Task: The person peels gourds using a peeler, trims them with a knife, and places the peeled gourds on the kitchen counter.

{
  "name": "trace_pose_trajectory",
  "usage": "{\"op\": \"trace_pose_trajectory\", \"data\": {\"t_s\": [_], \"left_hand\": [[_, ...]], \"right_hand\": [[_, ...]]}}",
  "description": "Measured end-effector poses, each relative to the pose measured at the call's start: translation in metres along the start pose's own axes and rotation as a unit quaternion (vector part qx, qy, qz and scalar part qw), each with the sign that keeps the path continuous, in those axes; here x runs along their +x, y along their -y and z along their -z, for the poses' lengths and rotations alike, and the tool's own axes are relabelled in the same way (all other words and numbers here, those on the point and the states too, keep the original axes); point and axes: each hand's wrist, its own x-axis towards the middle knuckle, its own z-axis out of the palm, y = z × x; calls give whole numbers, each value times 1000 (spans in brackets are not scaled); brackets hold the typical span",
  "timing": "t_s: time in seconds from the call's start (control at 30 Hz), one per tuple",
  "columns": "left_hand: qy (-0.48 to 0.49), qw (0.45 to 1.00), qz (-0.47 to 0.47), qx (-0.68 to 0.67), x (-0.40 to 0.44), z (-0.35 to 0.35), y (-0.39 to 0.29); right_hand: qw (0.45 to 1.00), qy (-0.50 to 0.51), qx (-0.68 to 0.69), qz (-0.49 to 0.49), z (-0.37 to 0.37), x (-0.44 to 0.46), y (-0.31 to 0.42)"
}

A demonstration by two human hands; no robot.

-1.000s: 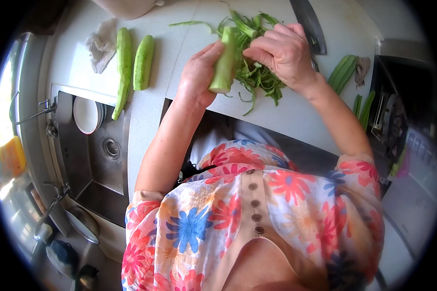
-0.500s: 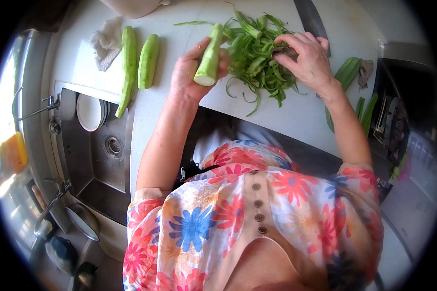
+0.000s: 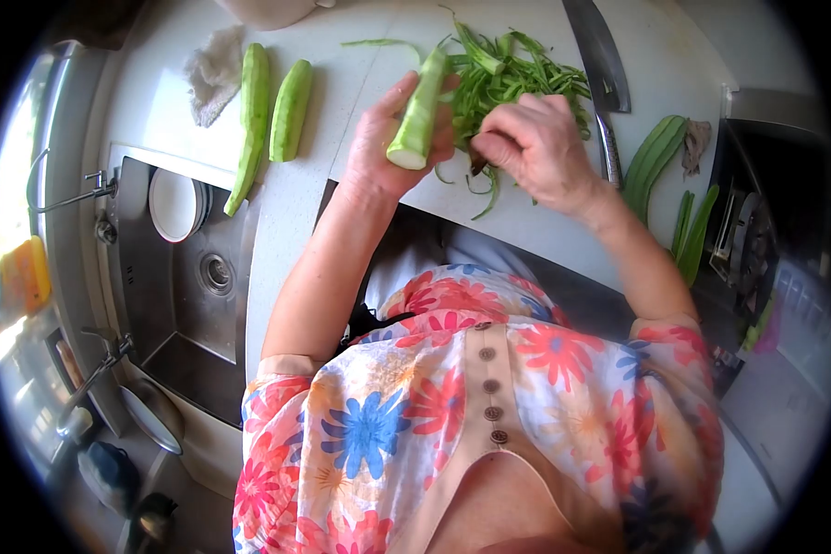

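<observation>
A pale green peeled luffa gourd lies tilted in my left hand, with the thumb and fingers on either side of it and its cut end toward me. To its right my right hand is closed, with a small dark brown tip showing under the fingers; the rest of that thing is hidden. Behind my right hand is a heap of green peelings on the white counter. Two more peeled luffa gourds, a long one and a shorter one, lie left of my left hand.
A kitchen knife lies right of the peelings, near unpeeled ridged gourds and a brown rag. A pale cloth rests at the back left. The steel sink holds stacked white bowls.
My right hand has come off the peelings, moving left and toward me, with the dark tip now showing in it. My left hand and the gourd have shifted slightly right.
</observation>
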Motion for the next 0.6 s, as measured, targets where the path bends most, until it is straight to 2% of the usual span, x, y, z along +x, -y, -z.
{"op": "trace_pose_trajectory", "data": {"t_s": [0.07,0.1,0.2,0.43,0.57,0.6], "left_hand": [[46,999,11,-27,4,9,4],[-115,991,-56,49,-2,-25,12],[-167,980,-84,67,-2,-35,17],[-184,972,-78,122,-15,-30,16],[-157,980,-83,94,-14,-25,16],[-179,974,-79,114,-15,-30,16]], "right_hand": [[999,-18,11,37,-5,9,13],[998,-27,17,56,-6,11,17],[995,-48,10,84,-9,17,20],[994,-48,0,98,-9,21,13],[994,-55,19,87,-2,19,11],[995,-56,11,87,-1,18,9]]}}
